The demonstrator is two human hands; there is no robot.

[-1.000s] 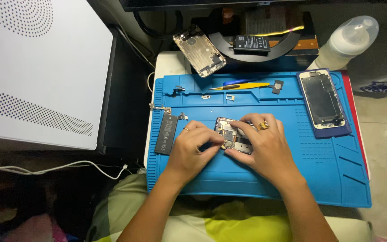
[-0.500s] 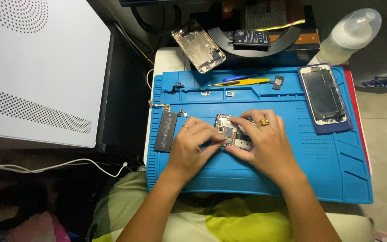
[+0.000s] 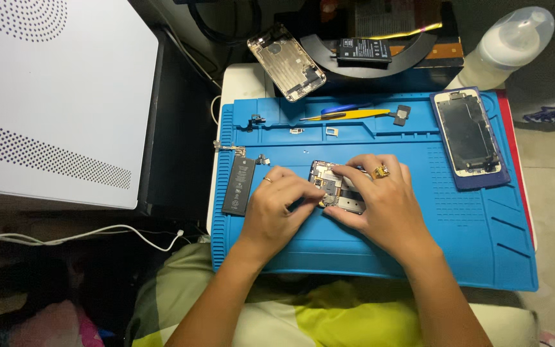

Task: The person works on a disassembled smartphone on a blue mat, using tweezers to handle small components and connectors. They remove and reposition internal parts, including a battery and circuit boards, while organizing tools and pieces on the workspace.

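Both hands on the small phone circuit board (image 3: 330,187), mid-mat. Left hand (image 3: 276,209) curled, fingertips pinching at the board's left edge; can't tell if there's a tool in the pinch. Thin ring on 1 finger. Right hand (image 3: 380,205) lies over the board's right side, fingers bent and pressing it down onto the mat; gold ring (image 3: 381,171) on 1 finger. Board sits flat, partly hidden under both hands.

Surface: blue silicone repair mat (image 3: 483,250) with moulded trays along the top edge and ribbed zones on the right. It covers a small white table (image 3: 242,80), and a red edge shows along the mat's right side.

On the mat:
- black phone battery (image 3: 238,186) just left of the left hand, flex part at its top end
- small metal brackets and parts (image 3: 297,131) loose in the top trays
- yellow pry tool (image 3: 348,115) and a blue-handled one beside it, top tray
- phone screen assembly (image 3: 470,136) face up on a dark blue pad, far right

Past the mat's top edge: bare phone rear housing (image 3: 286,62), tilted, and a curved black stand holding a 2nd black battery (image 3: 363,49). White plastic bottle (image 3: 502,48) top right.

Room: large white perforated case (image 3: 52,96) to the left, white cable (image 3: 85,234) trailing below it, dark surroundings. Person's yellow-green clothing at bottom.
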